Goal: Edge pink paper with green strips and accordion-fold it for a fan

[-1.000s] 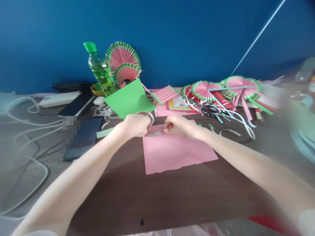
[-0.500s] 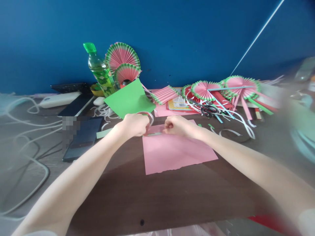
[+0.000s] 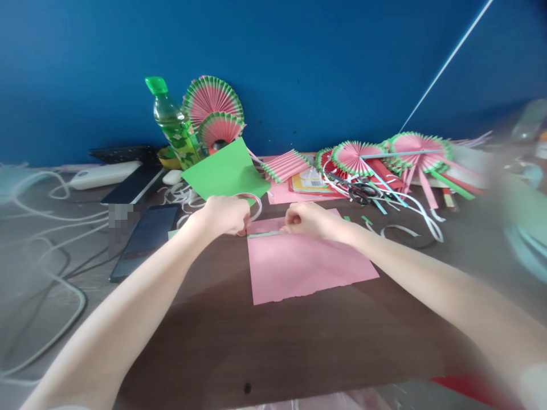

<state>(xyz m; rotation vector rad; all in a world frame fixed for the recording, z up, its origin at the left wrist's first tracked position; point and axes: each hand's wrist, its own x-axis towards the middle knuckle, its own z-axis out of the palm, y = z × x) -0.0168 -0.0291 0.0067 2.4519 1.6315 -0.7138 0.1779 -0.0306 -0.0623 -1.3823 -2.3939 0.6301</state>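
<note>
A sheet of pink paper [image 3: 307,267] with a ragged near edge lies flat on the dark table. Along its far part runs a pale strip of tape [image 3: 267,233]. My left hand [image 3: 226,215] is closed around a roll of tape [image 3: 256,209], just past the paper's left edge. The strip stretches from beside this hand to the curled fingertips of my right hand [image 3: 310,219], which rests on the paper, closed at the strip's other end. A green sheet [image 3: 228,171] stands tilted behind the roll.
Behind are a green-capped bottle [image 3: 175,128], pleated pink-and-green paper fans [image 3: 213,102], a folded pink piece [image 3: 286,165], and black-handled scissors [image 3: 363,192] among white strips. A phone [image 3: 145,242] and white cables [image 3: 64,273] lie left.
My left hand has shifted slightly left with the tape roll, showing more of the strip on the pink paper. The right hand stays in place.
</note>
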